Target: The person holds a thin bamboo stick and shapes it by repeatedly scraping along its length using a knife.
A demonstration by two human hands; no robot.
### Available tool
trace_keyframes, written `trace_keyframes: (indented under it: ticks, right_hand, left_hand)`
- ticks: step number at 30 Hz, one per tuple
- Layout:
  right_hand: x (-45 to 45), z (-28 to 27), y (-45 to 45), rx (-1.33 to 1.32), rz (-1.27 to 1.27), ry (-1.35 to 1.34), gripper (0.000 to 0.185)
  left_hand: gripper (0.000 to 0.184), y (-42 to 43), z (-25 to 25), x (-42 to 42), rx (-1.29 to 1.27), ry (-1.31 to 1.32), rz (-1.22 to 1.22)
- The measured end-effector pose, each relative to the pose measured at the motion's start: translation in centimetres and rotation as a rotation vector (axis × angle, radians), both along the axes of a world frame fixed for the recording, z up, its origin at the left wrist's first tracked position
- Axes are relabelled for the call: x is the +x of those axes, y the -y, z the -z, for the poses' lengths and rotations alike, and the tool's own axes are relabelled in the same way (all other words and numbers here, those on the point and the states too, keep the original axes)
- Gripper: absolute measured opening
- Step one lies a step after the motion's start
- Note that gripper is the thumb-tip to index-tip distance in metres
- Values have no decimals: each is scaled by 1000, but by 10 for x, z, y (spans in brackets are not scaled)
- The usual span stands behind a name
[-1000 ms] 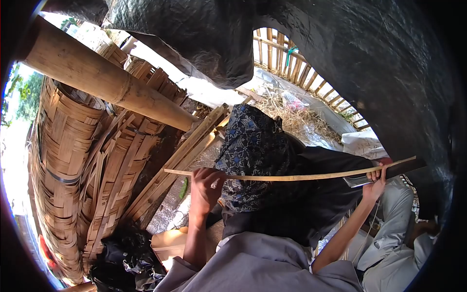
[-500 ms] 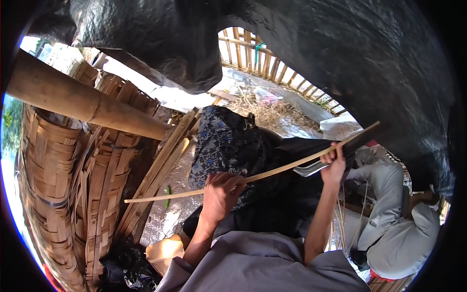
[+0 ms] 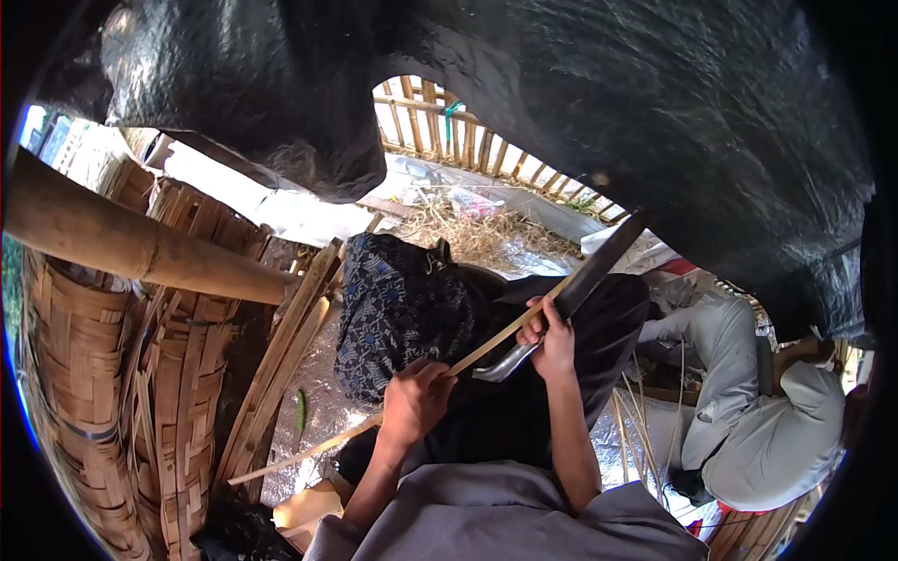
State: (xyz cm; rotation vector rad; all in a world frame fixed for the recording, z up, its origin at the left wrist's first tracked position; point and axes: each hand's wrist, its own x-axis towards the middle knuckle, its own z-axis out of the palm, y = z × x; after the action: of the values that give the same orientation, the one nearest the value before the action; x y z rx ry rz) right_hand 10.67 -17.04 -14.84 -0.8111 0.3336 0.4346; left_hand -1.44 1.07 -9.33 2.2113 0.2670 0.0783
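Observation:
A long thin bamboo strip runs aslant from the lower left up to the right across my lap. My left hand is closed round its middle part. Farther up, my right hand grips a large dark-bladed knife near its pale curved handle, with the strip lying along the blade side between thumb and fingers. The strip's upper end is partly hidden against the knife. Beneath both hands lie my dark trousers and a blue-black patterned cloth.
Woven bamboo rolls and a thick bamboo pole stand at the left, beside split bamboo lengths. Black sheeting hangs overhead. Another person in grey clothes sits at the right. Behind are dry straw and a bamboo fence.
The strip has tilted, its left end dropping and right end rising. My hands have come closer together, and the knife now points up to the right. The whole view has shifted.

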Motion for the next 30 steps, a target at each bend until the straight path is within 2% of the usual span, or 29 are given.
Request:
trace_keyframes:
  ticks: [4,6,9,11,15,17,19,21,27,30]
  right_hand:
    - [-2,-3,5,-28,-110,21,42]
    - [-3,-2,6,-174,-194,38,57]
    - [-3,0,11,-294,-227,-7,62]
    - [-3,4,16,-337,-258,2,73]
    - [-5,11,22,-373,-282,-15,72]
    - [-6,9,22,-372,-297,-19,72]
    - [-7,10,20,-439,-322,10,72]
    - [-9,6,16,-452,-329,22,70]
    - [-13,3,10,-466,-383,74,67]
    - [-15,-2,8,-485,-409,82,67]
  left_hand:
    - [15,0,5,-10,-202,-12,-65]
    - [15,-2,5,-19,-164,-43,-63]
    - [12,-10,10,-40,-135,-42,-122]
    - [8,-26,10,-58,-20,-167,-156]
    - [8,-57,29,-97,-101,-305,-181]
    - [7,-62,22,-100,-557,-326,-312]
    - [10,-64,17,-96,-546,-333,-292]
    - [15,-66,19,-93,-248,-367,-159]
    - [14,-50,35,-78,-333,-231,-299]
    - [15,-50,30,-64,-191,-280,-251]
